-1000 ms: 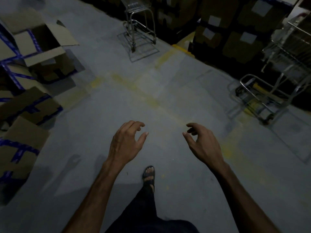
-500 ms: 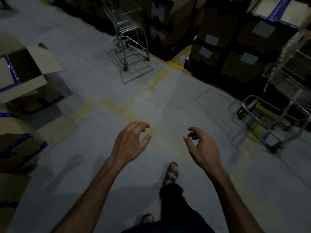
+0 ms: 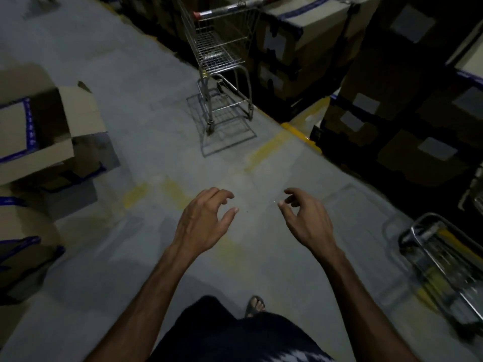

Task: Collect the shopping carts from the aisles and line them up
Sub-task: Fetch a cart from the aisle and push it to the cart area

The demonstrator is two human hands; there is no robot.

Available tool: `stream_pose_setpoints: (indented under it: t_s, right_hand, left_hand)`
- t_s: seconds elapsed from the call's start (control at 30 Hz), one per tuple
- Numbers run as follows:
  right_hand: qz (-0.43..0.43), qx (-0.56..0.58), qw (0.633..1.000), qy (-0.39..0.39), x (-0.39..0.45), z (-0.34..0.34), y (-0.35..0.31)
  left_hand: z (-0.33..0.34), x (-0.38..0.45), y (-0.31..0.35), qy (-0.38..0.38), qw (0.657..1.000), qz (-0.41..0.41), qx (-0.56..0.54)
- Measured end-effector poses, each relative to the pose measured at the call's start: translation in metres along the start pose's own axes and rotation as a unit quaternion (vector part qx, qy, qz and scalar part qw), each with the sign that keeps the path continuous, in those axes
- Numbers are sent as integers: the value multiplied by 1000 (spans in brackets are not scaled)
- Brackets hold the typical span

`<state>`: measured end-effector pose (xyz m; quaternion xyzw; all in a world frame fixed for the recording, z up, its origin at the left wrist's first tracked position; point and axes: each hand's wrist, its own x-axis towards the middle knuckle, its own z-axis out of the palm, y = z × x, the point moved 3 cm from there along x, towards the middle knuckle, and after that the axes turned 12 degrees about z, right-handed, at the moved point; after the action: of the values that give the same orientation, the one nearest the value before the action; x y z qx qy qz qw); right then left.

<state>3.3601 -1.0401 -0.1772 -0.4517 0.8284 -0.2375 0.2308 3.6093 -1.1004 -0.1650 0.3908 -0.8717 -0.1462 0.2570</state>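
1. Head view: cart (image 3: 222, 56) ahead now sits larger and lower in frame than a second ago, its red-tipped handle (image 3: 230, 7) now in shot; the person has walked toward it; approach step, no cart in hand yet.
2. Second cart (image 3: 444, 259) has slid from right of the hands to lower right, blurred, only its base showing; judged passed for now, not the current target.
3. Left hand (image 3: 202, 223) and right hand (image 3: 308, 220) are held out side by side as before; fingers loosely curled, thumbs apart from fingers, both holding nothing.
4. Cart stands well ahead of both hands, slightly left of the gap between them; handle is on its near side, facing the hands; no contact.
5. Cart stands close beside the stacked boxes (image 3: 308, 43) to its right; open boxes (image 3: 39, 131) lie well left of the left hand; bare floor (image 3: 156, 121) between hands and cart.
6. Judgement: keep walking, then take the handle with both hands; the tight gap to the boxes may snag the pull-out.
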Motion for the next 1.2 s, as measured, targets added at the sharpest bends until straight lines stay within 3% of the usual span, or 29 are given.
stream_pose_setpoints:
  t_s: [0.43, 0.8, 1.2]
  right_hand:
    - [-22, -44, 999, -19, 263, 4, -59]
    - [16, -15, 999, 34, 467, -28, -133]
    - [-40, -15, 998, -35, 693, -15, -179]
  left_hand:
    - [57, 225, -140, 8, 999, -38, -21]
    - [80, 473, -224, -8, 998, 28, -54]
    - [106, 639, -318, 7, 1000, -17, 13]
